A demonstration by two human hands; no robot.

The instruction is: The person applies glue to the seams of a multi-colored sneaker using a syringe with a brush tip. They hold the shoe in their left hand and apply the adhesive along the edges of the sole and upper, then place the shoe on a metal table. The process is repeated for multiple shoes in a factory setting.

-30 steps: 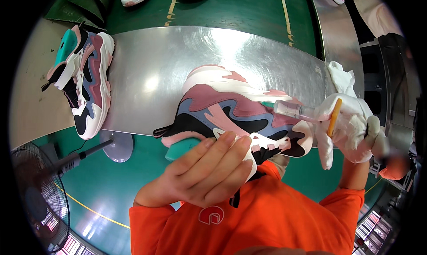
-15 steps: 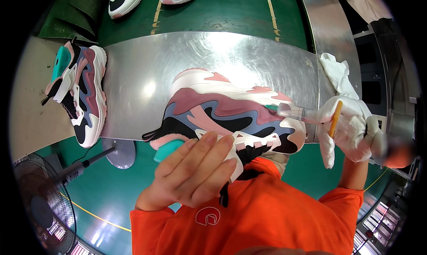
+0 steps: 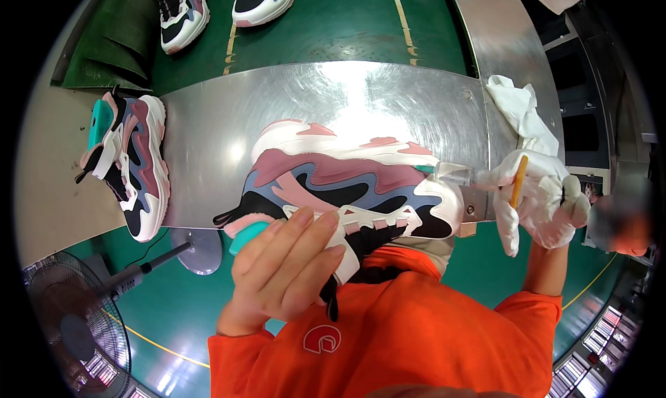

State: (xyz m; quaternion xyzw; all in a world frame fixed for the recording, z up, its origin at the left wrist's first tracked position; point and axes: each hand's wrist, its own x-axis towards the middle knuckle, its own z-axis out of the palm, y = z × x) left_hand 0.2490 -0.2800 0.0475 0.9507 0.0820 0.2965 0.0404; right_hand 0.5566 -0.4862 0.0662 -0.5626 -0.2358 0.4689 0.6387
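A sneaker (image 3: 326, 183) in white, mauve, blue, pink and black lies on its side over the metal bench, its sole facing away from me and its toe to the right. My bare left hand (image 3: 288, 259) grips it around the collar and strap, beside a teal insert (image 3: 247, 237) in its opening. My right hand (image 3: 541, 200), in a white glove, holds a clear syringe-like tube (image 3: 452, 174) with a teal tip at the seam between upper and sole near the toe. An orange stick (image 3: 519, 181) is also held in the gloved fingers.
A matching sneaker (image 3: 142, 165) stands on the left with a teal insert. More sneakers (image 3: 263, 1) are on the green surface (image 3: 333, 34) beyond the metal bench (image 3: 215, 127). White cloth (image 3: 520, 106) lies at the right. A fan (image 3: 76, 328) stands lower left.
The sneaker and both hands appear slightly farther left in the picture, while the far sneakers appear lower, as the view shifts. The teal tip stays at the seam near the toe.
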